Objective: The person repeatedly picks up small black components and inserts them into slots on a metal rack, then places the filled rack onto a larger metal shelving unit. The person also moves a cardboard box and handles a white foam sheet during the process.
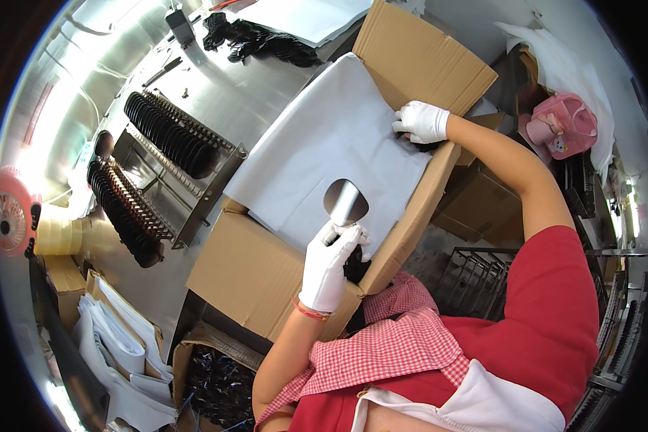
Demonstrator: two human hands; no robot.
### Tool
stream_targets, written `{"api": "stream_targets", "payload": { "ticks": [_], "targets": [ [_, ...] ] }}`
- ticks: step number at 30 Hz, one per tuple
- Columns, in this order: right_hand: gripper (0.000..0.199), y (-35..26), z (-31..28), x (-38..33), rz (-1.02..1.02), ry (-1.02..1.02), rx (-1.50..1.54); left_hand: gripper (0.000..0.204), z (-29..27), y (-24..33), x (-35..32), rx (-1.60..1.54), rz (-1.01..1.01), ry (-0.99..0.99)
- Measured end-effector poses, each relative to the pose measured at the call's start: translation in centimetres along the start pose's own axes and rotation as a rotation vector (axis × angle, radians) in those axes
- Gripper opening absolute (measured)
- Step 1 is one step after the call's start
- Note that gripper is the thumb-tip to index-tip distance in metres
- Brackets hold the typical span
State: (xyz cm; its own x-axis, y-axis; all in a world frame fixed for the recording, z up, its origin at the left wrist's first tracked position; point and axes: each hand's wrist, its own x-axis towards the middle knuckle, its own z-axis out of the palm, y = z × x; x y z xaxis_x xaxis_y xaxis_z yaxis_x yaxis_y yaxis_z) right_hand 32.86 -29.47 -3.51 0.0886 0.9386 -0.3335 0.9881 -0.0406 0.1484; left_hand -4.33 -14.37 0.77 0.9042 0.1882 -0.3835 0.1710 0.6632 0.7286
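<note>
Shiny lens, pinched by left hand, above near corner of carton; right hand, at right corner, grip I can't tell

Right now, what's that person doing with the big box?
A person wearing white gloves is working over an open cardboard box lined with a white sheet. The left hand holds up a shiny, dark, lens-shaped piece above the sheet. The right hand is at the far right side of the box, next to something dark that it partly hides. To the left, rows of dark pieces stand in a metal rack.
</note>
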Motion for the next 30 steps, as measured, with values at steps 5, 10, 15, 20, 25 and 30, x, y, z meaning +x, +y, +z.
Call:
{"api": "stream_targets", "payload": {
  "ticks": [5, 10, 15, 20, 25, 30],
  "targets": [
    [0.018, 1.5, 0.5, 0.0, -0.154, 0.042, -0.130, 0.013, 0.2, -0.9, -0.1, 0.084, -0.042, 0.028],
    [0.018, 0.8, -0.7, 0.4, -0.021, -0.100, -0.175, 0.014, 0.4, -0.7, -0.7, 0.086, -0.054, 0.070],
    [0.047, -0.3, 0.5, -1.0, 0.081, -0.006, -0.060, 0.015, 0.2, -0.7, -1.2, 0.010, -0.004, 0.072],
    [0.064, -7.9, -6.4, 1.3, 0.208, -0.036, 0.118, 0.017, -0.8, -0.7, -1.9, 0.065, 0.054, 0.119],
    [0.035, -21.4, -10.8, 0.2, 0.026, 0.270, 1.384, 0.018, -0.6, -0.9, -1.9, 0.060, -0.033, 0.105],
    [0.015, -22.9, -11.1, 1.7, -0.315, 0.839, 0.527, 0.012, -1.3, -0.7, -3.9, -0.284, -0.019, 0.033]
  ]
}}
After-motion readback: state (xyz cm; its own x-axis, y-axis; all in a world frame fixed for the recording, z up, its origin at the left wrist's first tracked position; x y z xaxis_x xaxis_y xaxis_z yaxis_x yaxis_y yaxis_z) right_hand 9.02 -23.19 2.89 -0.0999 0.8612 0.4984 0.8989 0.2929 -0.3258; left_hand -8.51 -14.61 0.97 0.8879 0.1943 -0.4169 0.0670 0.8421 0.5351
